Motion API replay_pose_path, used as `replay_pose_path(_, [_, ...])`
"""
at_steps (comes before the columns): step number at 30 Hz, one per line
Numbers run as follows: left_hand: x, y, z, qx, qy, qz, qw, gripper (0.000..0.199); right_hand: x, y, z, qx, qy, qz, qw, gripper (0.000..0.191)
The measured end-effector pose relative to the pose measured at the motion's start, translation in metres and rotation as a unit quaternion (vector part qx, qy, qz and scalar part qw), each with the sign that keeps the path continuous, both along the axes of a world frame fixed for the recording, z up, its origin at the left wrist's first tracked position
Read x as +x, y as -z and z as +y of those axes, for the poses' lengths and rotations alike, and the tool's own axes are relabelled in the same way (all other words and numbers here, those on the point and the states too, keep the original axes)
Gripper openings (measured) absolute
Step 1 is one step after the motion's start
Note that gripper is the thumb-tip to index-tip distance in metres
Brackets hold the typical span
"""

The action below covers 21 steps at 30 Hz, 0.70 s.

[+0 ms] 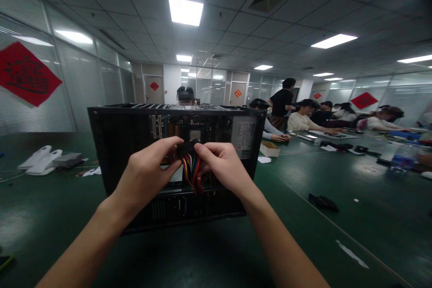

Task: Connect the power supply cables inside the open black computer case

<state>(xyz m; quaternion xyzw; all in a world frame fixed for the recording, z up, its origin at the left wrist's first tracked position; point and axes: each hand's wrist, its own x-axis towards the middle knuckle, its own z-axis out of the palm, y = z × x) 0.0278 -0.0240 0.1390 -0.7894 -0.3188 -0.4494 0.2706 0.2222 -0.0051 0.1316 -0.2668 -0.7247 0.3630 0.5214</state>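
A black computer case (118, 144) stands open on the green table, its inside facing me. In front of its opening, my left hand (148, 166) pinches the left end of a black connector (187, 147). The fingers of my right hand (221, 162) are closed on the connector's right end. Several coloured wires (191, 171) hang down from it between my hands. Behind it, slots (158, 127) and part of a circuit board show inside the case. A labelled metal power unit (243, 137) sits at the upper right of the case.
White plastic bags (43, 160) and a grey box (67, 159) lie left of the case. To its right are an open cardboard box (269, 148), a black cloth-like item (323, 202) and a water bottle (403, 157). Several people sit along the table; one person (281, 103) stands.
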Motion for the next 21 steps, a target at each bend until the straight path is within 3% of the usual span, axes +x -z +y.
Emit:
replay_pose_path(3, [-0.001, 0.001, 0.005, 0.047, -0.002, 0.018, 0.999, 0.014, -0.004, 0.004, 0.004, 0.011, -0.001, -0.003, 1.0, 0.045])
replay_pose_path(6, [-0.003, 0.004, 0.009, 0.078, -0.004, 0.031, 0.996, 0.007, -0.005, 0.008, 0.009, 0.124, 0.091, -0.057, 0.986, 0.04])
replay_pose_path(9, [-0.004, 0.007, 0.013, 0.095, -0.028, 0.031, 0.995, 0.009, -0.005, 0.013, 0.016, 0.318, 0.228, -0.106, 0.914, 0.024])
replay_pose_path(11, [-0.005, 0.009, 0.016, 0.102, -0.045, 0.032, 0.993, 0.01, -0.004, 0.018, 0.022, 0.415, 0.255, -0.16, 0.859, 0.028])
replay_pose_path(13, [-0.004, 0.012, 0.019, 0.102, -0.06, 0.042, 0.992, 0.011, -0.004, 0.023, 0.028, 0.46, 0.249, -0.232, 0.82, 0.031])
replay_pose_path(17, [-0.004, 0.021, 0.033, 0.078, -0.088, 0.067, 0.991, 0.015, -0.008, 0.035, 0.042, 0.433, 0.272, -0.314, 0.8, 0.03])
replay_pose_path(21, [-0.007, 0.041, 0.051, 0.001, -0.122, 0.089, 0.989, 0.021, -0.004, 0.049, 0.059, 0.331, 0.299, -0.418, 0.792, 0.026])
